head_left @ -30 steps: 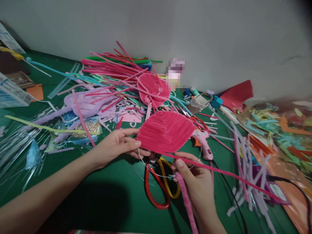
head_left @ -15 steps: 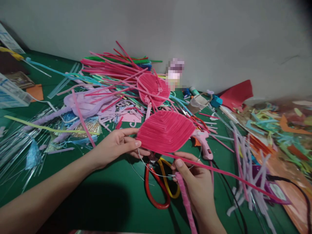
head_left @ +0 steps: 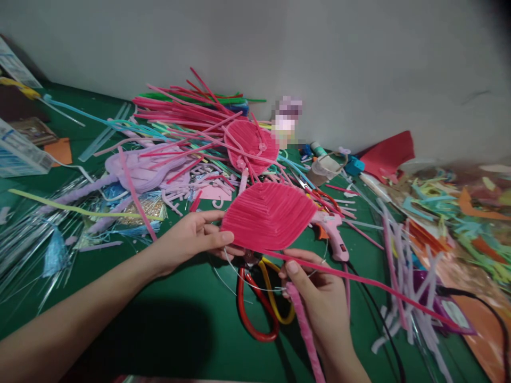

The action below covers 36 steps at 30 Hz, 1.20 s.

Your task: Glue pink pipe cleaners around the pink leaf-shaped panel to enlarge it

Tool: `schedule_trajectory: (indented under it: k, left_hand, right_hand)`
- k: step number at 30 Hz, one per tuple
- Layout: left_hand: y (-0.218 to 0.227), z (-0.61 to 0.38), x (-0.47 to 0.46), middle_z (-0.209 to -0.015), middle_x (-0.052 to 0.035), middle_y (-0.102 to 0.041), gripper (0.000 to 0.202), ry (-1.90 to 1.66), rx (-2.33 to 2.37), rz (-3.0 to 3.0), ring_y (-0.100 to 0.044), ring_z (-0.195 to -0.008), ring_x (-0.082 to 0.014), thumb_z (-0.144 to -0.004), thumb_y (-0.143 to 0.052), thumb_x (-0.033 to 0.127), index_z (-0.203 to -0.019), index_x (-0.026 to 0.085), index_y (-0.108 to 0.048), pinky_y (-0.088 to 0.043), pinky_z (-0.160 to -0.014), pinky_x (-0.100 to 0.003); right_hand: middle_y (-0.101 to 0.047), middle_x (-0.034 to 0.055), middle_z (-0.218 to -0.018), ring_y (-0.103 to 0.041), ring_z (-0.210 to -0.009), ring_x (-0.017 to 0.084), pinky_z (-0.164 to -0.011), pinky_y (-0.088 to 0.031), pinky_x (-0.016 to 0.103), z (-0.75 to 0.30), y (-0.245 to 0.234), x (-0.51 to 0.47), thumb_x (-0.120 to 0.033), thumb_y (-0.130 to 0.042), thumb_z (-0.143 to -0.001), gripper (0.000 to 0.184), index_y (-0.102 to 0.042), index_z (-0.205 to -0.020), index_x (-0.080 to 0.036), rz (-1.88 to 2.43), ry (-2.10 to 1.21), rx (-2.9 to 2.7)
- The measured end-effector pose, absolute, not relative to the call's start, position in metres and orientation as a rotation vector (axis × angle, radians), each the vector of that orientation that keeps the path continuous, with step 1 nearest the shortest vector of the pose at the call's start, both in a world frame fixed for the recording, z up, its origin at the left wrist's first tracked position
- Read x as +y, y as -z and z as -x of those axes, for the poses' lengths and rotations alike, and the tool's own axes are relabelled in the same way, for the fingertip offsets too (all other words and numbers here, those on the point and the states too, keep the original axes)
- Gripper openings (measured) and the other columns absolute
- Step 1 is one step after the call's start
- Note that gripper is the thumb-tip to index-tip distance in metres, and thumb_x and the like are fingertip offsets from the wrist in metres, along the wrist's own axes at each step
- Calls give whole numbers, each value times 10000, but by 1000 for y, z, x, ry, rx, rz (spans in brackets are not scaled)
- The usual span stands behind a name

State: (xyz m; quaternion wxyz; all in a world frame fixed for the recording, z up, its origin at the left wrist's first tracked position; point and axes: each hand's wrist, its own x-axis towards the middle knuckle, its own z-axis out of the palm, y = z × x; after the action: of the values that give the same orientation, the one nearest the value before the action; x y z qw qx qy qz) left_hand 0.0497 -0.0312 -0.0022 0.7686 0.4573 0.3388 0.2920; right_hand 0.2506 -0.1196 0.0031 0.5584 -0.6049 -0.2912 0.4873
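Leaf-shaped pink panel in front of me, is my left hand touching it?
Touching. The head view shows the left hand at the near left edge of the leaf-shaped pink panel, its thumb tip overlapping the surface.

Pink panel (head_left: 268, 217) in left grip (head_left: 203, 235), scissors (head_left: 261, 336) below

Craft clutter crowds a green tabletop (head_left: 227, 356) against a gray wall (head_left: 159, 42). At pic. L, a blue tassel (head_left: 55, 252) lies amid silver strands (head_left: 19, 276), w/ a blue-and-white box (head_left: 24, 154) beyond, nr. an orange pc. (head_left: 59, 151). At pic. R, a red sheet (head_left: 387, 157) sits by the wall, multicol. scraps (head_left: 479, 213) spread nearby, & lilac stems (head_left: 410, 327) partly overlap a purple packet (head_left: 441, 306).
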Motion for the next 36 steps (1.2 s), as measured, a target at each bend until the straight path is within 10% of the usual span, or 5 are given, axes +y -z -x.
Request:
schedule_trajectory:
  k: [36]
  left_hand:
    - [-2,-52,-29,-747,-77,-784,383,-595,885,-973,-743,-724,-187,-736,-776,197,-1092,129,-655,-555,-598,-200]
  right_hand:
    - [-656,-15,-587,-560,-477,86,-454,-485,176,-251,1,-120,-395,-800,-670,272,-723,-836,-194,1463,-1121,-732]
